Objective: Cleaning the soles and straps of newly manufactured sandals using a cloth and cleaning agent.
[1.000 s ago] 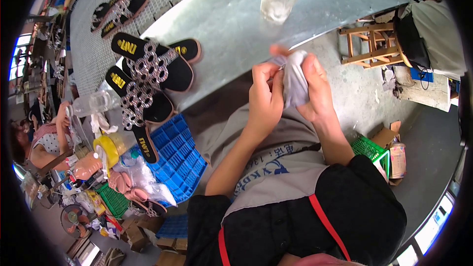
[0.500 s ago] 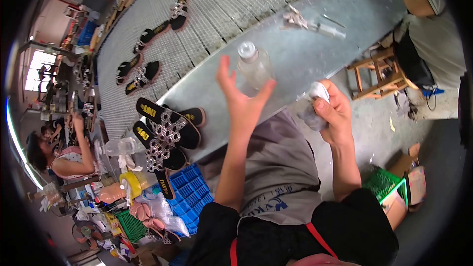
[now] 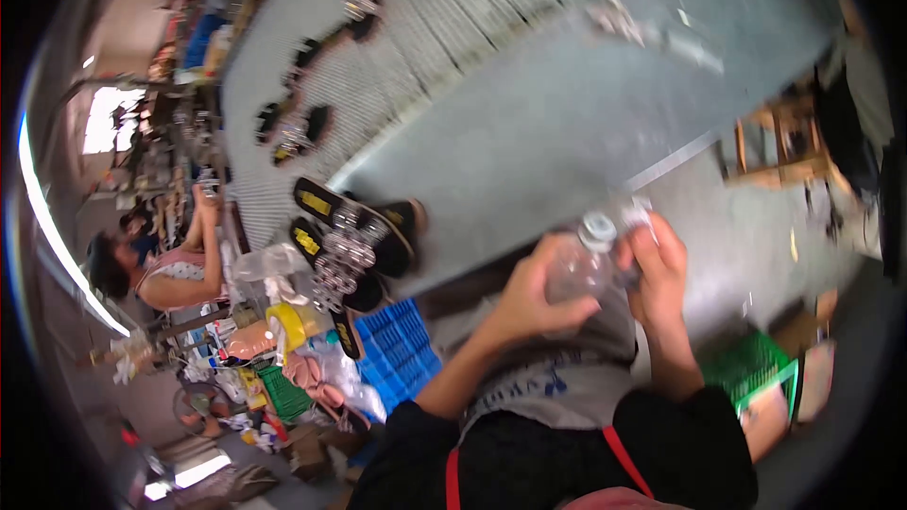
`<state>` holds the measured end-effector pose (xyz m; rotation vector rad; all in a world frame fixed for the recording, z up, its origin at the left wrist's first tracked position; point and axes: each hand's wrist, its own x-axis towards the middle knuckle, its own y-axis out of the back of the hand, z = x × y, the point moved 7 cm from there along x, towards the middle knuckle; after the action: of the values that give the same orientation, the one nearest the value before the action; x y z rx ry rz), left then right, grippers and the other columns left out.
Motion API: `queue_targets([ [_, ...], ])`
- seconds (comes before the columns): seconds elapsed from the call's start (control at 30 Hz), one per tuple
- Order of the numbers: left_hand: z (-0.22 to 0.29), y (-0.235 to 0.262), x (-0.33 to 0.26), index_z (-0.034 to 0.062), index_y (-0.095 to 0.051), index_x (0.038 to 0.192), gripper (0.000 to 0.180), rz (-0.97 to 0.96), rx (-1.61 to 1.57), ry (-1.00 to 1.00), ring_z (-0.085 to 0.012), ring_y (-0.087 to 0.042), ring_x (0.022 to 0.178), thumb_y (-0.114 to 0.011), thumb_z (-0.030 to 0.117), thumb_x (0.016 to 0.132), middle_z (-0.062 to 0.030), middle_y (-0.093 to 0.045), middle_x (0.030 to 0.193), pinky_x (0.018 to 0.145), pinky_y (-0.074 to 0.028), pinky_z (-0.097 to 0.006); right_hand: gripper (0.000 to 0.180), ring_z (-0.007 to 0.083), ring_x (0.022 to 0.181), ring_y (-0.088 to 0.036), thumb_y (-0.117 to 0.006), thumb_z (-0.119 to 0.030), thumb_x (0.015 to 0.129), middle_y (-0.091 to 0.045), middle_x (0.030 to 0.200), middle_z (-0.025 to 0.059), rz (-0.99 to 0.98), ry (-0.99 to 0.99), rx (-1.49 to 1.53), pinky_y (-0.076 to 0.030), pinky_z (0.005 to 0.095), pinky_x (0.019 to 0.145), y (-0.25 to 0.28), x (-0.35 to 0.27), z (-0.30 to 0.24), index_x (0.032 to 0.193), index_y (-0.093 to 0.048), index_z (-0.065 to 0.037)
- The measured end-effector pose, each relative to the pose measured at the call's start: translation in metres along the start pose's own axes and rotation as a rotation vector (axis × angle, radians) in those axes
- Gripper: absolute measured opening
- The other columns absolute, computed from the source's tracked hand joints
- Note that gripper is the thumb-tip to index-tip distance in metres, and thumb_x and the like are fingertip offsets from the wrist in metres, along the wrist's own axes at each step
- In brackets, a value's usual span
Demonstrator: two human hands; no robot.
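In front of my apron, my left hand (image 3: 539,300) is wrapped round a clear plastic bottle (image 3: 588,264) with a white cap, held upright. Right beside it, my right hand (image 3: 658,269) is closed on a small whitish, partly see-through thing (image 3: 637,213); blur hides its kind. The two held things are close together, and I cannot tell whether they touch. To the left, several black sandals (image 3: 312,198) with jewelled straps lie overlapping at the end of the metal table (image 3: 510,151).
More sandals (image 3: 363,2) rest on the ribbed conveyor (image 3: 425,28) beyond the table. A clear syringe-like tube (image 3: 694,52) lies at the table's far right. A blue plastic crate (image 3: 397,345) stands low left, a green crate (image 3: 756,368) low right. A person (image 3: 175,274) sits at left.
My left hand has closed on the bottle and brought it from the table toward my body, beside my right hand. The view has shifted, so the table and sandals appear further right.
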<state>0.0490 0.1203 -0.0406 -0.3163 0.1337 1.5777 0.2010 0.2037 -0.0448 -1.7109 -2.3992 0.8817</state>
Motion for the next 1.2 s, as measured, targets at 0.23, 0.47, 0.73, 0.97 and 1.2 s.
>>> queue_targets([
  [0.23, -0.034, -0.012, -0.016, 0.0014, -0.049, 0.139, 0.069, -0.026, 0.052, 0.229, -0.0210, -0.062, 0.120, -0.087, 0.025, 0.087, -0.0123, -0.065, 0.127, 0.105, -0.048, -0.038, 0.033, 0.0087, 0.083, -0.052, -0.052, -0.016, 0.113, -0.059, 0.088, -0.0018, 0.004, -0.119, -0.137, -0.045, 0.0259, 0.078, 0.015, -0.008, 0.034, 0.139, -0.064, -0.001],
  [0.47, -0.052, -0.028, -0.019, 0.0012, -0.048, 0.142, 0.064, -0.100, -0.048, 0.412, -0.0161, -0.062, 0.111, -0.080, 0.025, 0.093, -0.0090, -0.063, 0.122, 0.097, -0.052, -0.035, 0.037, 0.0087, 0.086, -0.052, -0.052, -0.018, 0.113, -0.059, 0.090, -0.0022, -0.024, -0.214, -0.200, -0.044, 0.0253, 0.082, 0.041, -0.025, 0.047, 0.144, -0.060, 0.000],
  [0.73, -0.048, -0.038, -0.002, 0.0012, -0.050, 0.140, 0.064, -0.210, -0.369, 0.577, -0.0193, -0.069, 0.091, -0.077, 0.037, 0.095, -0.0108, -0.066, 0.111, 0.079, -0.061, -0.036, 0.034, 0.0085, 0.084, -0.050, -0.050, -0.015, 0.113, -0.055, 0.085, -0.0025, -0.038, -0.205, -0.222, -0.044, 0.0249, 0.081, 0.047, -0.013, 0.038, 0.142, -0.063, -0.001],
  [0.97, -0.019, -0.021, 0.010, 0.0016, -0.050, 0.139, 0.062, -0.217, -0.382, 0.489, -0.0167, -0.068, 0.091, -0.078, 0.034, 0.095, -0.0078, -0.066, 0.109, 0.079, -0.059, -0.034, 0.034, 0.0084, 0.084, -0.052, -0.052, -0.013, 0.112, -0.058, 0.088, -0.0019, -0.062, -0.155, -0.284, -0.045, 0.0247, 0.079, 0.025, 0.005, 0.013, 0.141, -0.063, 0.001],
  [1.2, 0.038, -0.003, 0.040, 0.0026, -0.044, 0.151, 0.077, -0.281, -0.200, 0.002, -0.0184, -0.052, 0.136, -0.086, 0.015, 0.088, -0.0084, -0.055, 0.145, 0.115, -0.041, -0.037, 0.037, 0.0062, 0.068, -0.049, -0.063, -0.032, 0.107, -0.053, 0.078, -0.0032, 0.066, 0.137, 0.124, -0.042, 0.0239, 0.064, 0.045, 0.010, -0.005, 0.131, -0.062, -0.004],
])
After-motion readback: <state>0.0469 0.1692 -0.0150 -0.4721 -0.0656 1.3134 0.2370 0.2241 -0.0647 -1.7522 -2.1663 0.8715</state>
